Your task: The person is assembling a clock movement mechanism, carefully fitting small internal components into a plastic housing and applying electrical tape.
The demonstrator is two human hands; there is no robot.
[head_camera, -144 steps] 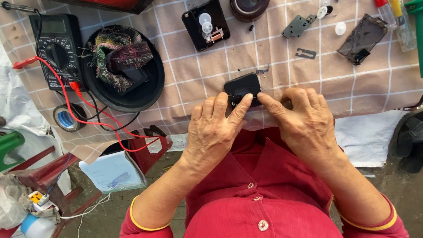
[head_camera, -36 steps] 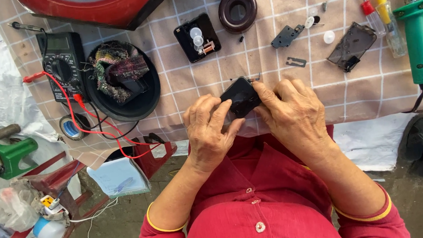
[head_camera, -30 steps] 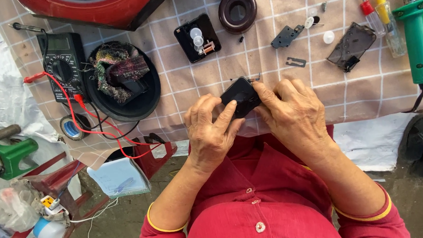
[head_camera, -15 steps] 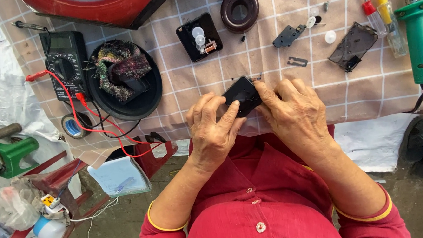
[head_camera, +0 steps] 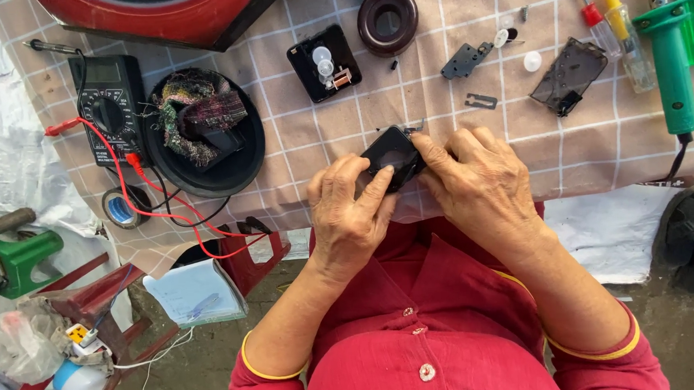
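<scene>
Both hands hold a small black square plastic part point(head_camera: 391, 155) just above the near edge of the checked cloth point(head_camera: 453, 110). My left hand point(head_camera: 350, 215) grips its left and lower side with thumb and fingers. My right hand point(head_camera: 481, 186) pinches its right side. Thin metal pins stick out at the part's top right. Beyond it on the cloth lie a black square clock mechanism with white gears point(head_camera: 324, 62), a dark round ring point(head_camera: 387, 19), a small grey bracket point(head_camera: 466, 59) and a dark translucent cover point(head_camera: 570, 76).
A multimeter point(head_camera: 107, 109) with red leads and a black bowl of fabric scraps point(head_camera: 205, 131) sit at the left. Screwdrivers point(head_camera: 611, 16) and a green soldering iron point(head_camera: 671, 63) lie at the right. A red clock rim point(head_camera: 155, 15), tape roll point(head_camera: 120, 208) and red stool point(head_camera: 232, 260) are nearby.
The black part has been lifted off the cloth and tilted between both hands since the earliest frame; over the last second the hands barely move.
</scene>
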